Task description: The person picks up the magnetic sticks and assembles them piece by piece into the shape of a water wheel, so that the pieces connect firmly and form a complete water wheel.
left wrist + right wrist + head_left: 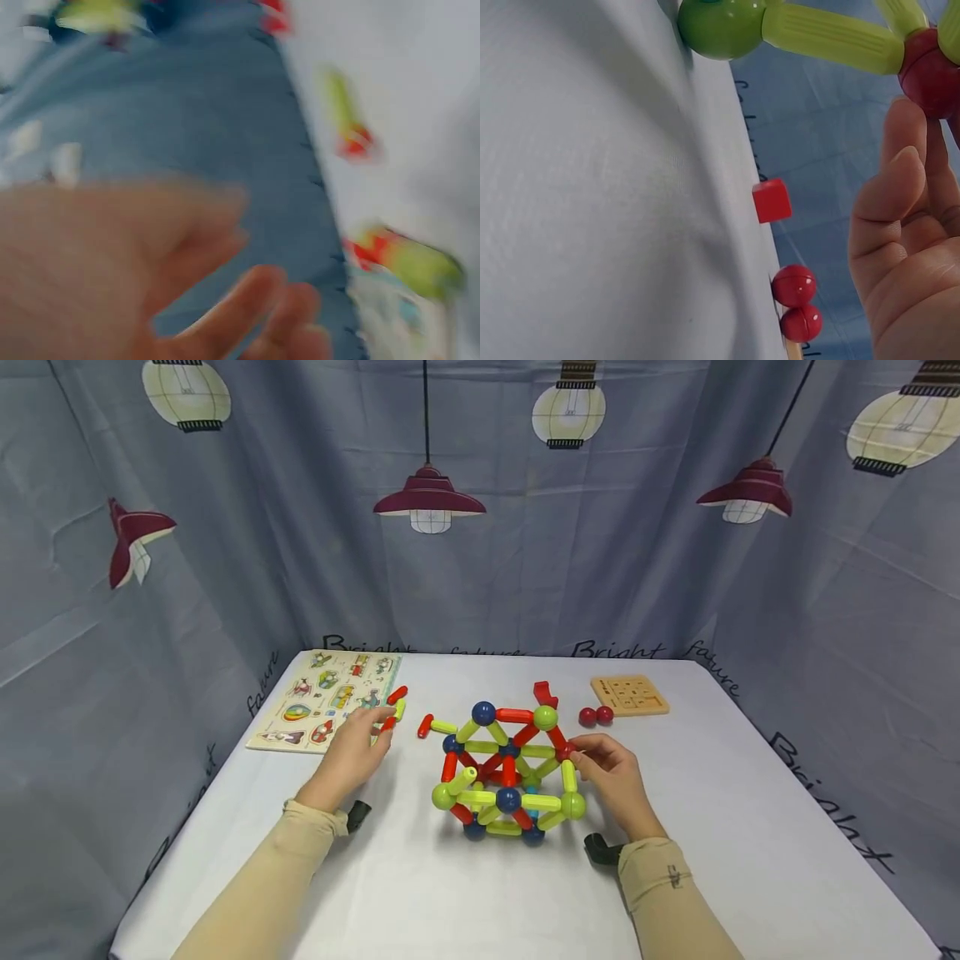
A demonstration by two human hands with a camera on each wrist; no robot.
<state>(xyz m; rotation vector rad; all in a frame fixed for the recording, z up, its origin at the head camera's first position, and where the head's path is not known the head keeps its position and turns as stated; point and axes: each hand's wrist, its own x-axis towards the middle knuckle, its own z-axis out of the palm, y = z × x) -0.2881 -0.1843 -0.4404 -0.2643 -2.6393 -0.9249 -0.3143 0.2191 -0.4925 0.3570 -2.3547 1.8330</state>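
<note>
In the head view, a magnetic ball-and-stick structure (508, 800) of red, green and blue pieces stands mid-table. At its right side my right hand (621, 781) pinches a red ball (566, 752) joined to several sticks. The right wrist view shows fingertips (904, 116) against the underside of that red ball (930, 75). My left hand (351, 758) reaches over the edge of a picture board, fingertips beside a loose red stick (387, 724) and a green stick (400, 709). Blurred in the left wrist view, the left hand (172, 262) has loosely bent fingers with nothing visible between them.
The picture board (281, 717) lies at the back left, another red stick (397, 695) by its edge. A red stick (425, 726) touches a green one (444, 727) nearby. Behind the structure are a red block (545, 694), two red balls (588, 717) and a wooden board (630, 695).
</note>
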